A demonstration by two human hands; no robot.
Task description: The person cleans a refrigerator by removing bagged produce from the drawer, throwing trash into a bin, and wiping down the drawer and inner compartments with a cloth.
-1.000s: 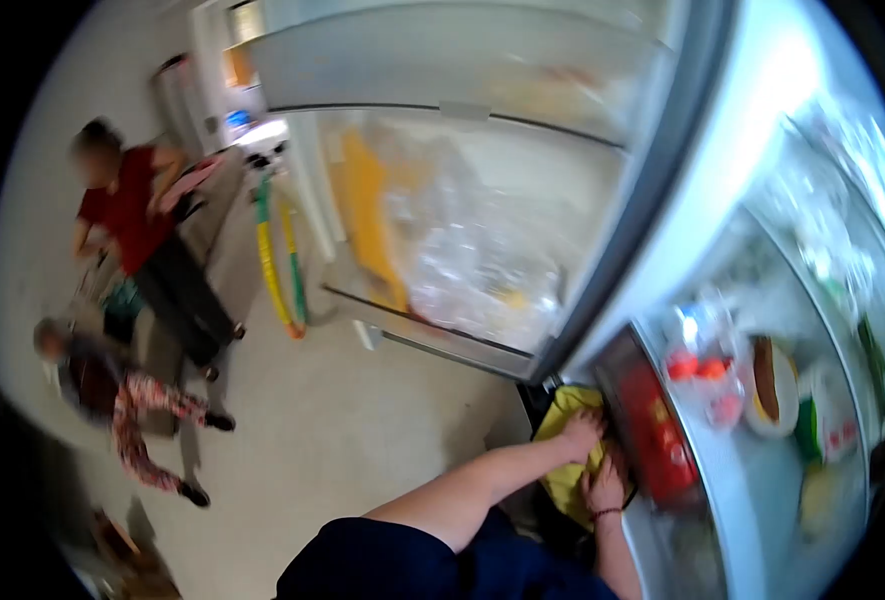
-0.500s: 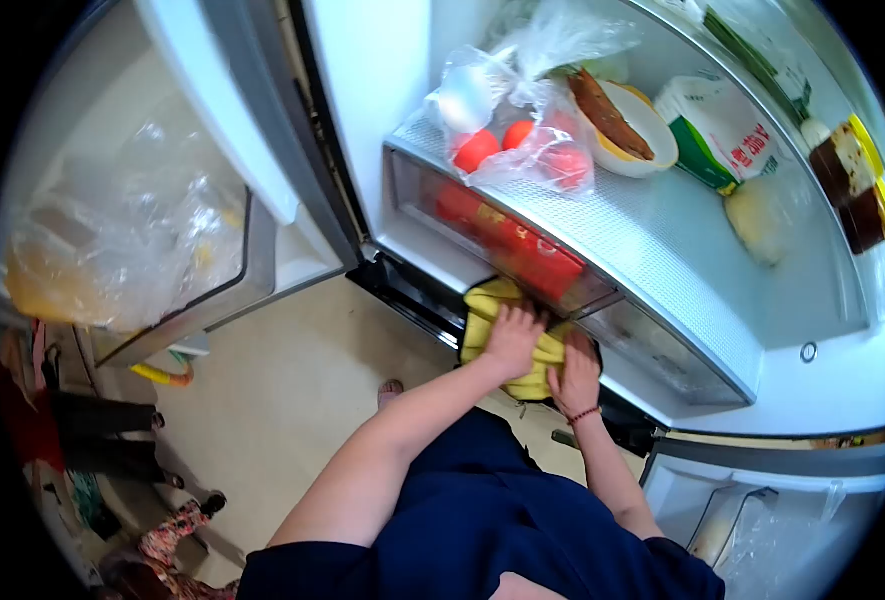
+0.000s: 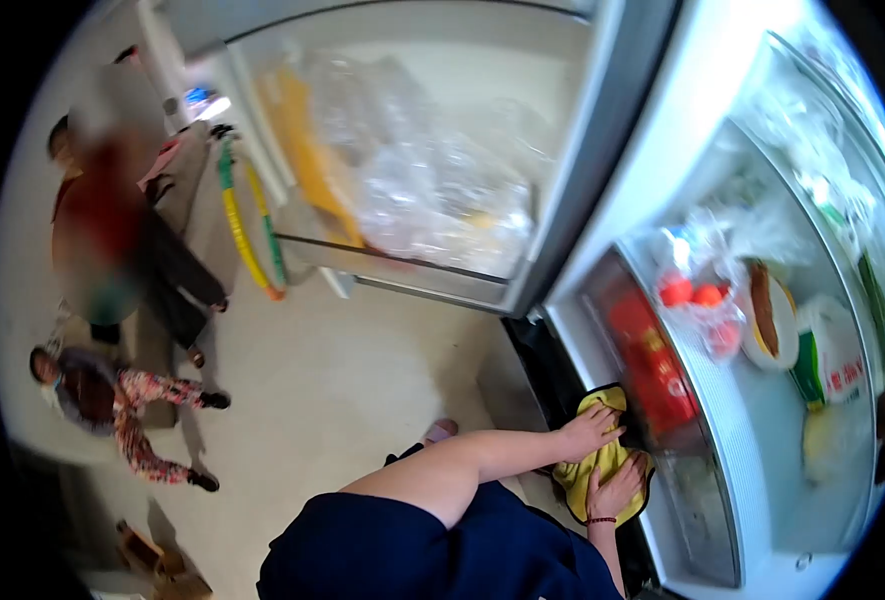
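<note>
The yellow cloth, dark-edged and creased, lies on the black ledge at the foot of the refrigerator compartment. Clock positions are read from the cloth, with 12 at the top of the view.

Left hand: laid on the cloth's upper part; grip unclosed, fingers extended. Right hand: on the lower part; grip likewise spread, thumb apart from the fingers.

Progress: the cloth is in place on one section of the ledge, with both hands on it. Sections toward 11 and 5 o'clock lie outside its cover; whether they have been dealt with is not determinable.

Surroundings: a clear-fronted drawer with red packages inside, at 1 o'clock; above it, bagged red produce. The refrigerator door, swung out, at 11 o'clock. Two people at 9 to 10 o'clock.
</note>
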